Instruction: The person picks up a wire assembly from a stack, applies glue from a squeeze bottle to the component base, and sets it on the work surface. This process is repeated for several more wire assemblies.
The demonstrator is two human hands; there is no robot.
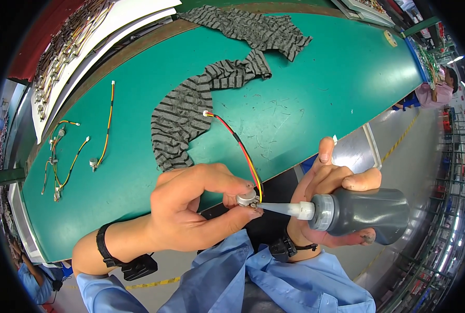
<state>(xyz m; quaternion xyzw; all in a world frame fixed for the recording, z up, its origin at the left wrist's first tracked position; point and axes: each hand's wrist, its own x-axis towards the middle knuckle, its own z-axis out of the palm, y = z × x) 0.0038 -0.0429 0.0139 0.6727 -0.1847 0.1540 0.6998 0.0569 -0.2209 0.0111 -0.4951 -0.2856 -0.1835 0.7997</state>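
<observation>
Between thumb and fingertips, my left hand (191, 206) pinches a small round metal potentiometer (247, 197). Red, yellow and black wires (241, 143) run up from it over the green table and end in a white connector (206, 113) by the striped cloth. My right hand (326, 182) is wrapped round a squeeze bottle (371, 211) with dark contents, tipped on its side. Its tapered nozzle (279, 207) points left, and the tip meets or nearly meets the potentiometer's terminals; whether anything flows out is too small to tell.
Grey striped cloths (183, 107) lie across the green table (305, 94). Several more wired potentiometers (93, 164) rest at the left. White trays (94, 47) loaded with wired parts stand at the far left. A tape roll (390, 38) sits far right; a person (441, 91) is beyond.
</observation>
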